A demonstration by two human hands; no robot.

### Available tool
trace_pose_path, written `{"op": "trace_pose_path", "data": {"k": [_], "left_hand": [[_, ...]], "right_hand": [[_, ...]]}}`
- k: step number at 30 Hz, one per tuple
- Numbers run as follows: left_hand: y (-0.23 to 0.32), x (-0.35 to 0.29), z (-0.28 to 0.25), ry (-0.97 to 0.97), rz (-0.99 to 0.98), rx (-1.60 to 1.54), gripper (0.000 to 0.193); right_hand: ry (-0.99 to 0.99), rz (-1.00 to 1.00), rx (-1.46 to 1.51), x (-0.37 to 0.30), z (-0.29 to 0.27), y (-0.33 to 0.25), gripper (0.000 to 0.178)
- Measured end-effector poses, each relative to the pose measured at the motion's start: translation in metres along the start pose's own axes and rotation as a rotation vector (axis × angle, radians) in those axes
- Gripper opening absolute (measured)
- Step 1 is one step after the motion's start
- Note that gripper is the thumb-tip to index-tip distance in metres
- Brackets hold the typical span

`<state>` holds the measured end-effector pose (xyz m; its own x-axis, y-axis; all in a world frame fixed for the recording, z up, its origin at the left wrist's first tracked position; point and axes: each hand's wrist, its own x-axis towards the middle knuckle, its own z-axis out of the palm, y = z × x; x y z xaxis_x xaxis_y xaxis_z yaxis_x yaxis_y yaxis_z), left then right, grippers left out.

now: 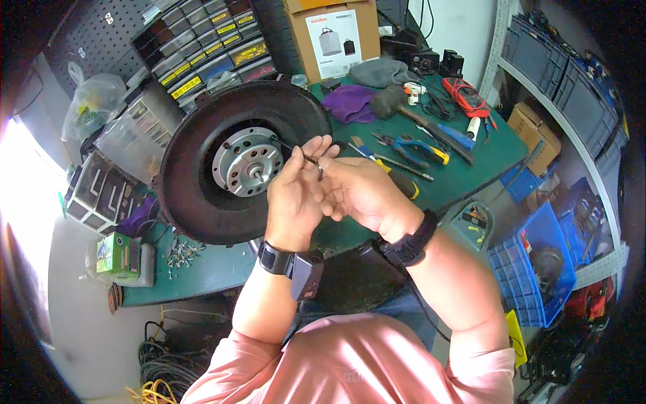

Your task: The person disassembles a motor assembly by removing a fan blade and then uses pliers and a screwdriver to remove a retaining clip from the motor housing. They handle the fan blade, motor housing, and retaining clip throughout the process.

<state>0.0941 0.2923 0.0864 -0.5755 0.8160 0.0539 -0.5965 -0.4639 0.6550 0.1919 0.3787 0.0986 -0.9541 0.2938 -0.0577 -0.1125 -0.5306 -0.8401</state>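
Observation:
A round black shroud lies on the green bench, with a silver metal motor with a ring of holes and a short shaft at its centre. From the motor's edge a thin dark cable runs to my hands, which are close together just right of the shroud. My left hand pinches the cable between thumb and fingers. The thumb and fingers of my right hand close on the cable's dark end. Fingers partly hide that end, so its shape is unclear.
Pliers, a rubber mallet, a purple cloth and a red meter lie on the bench's right side. Loose screws are scattered front left. Behind stand a drawer cabinet and cardboard box. A blue crate sits lower right.

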Motion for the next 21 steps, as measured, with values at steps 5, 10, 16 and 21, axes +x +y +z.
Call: {"op": "trace_pose_path", "data": {"k": [5, 10, 16, 21], "left_hand": [[0.001, 0.000, -0.002, -0.046, 0.012, -0.044, 0.038], [-0.011, 0.007, -0.018, 0.103, 0.013, -0.039, 0.030], [-0.007, 0.011, -0.026, -0.114, -0.060, -0.147, 0.029], [-0.006, 0.002, -0.009, 0.038, 0.001, 0.005, 0.040]], "right_hand": [[0.011, -0.356, -0.599, 0.002, 0.003, -0.006, 0.025], [0.142, -0.831, -1.795, -0.003, 0.013, -0.007, 0.012], [0.253, -1.015, -1.229, -0.003, 0.011, -0.001, 0.014], [0.173, -0.285, -0.383, -0.010, -0.006, 0.005, 0.029]]}}
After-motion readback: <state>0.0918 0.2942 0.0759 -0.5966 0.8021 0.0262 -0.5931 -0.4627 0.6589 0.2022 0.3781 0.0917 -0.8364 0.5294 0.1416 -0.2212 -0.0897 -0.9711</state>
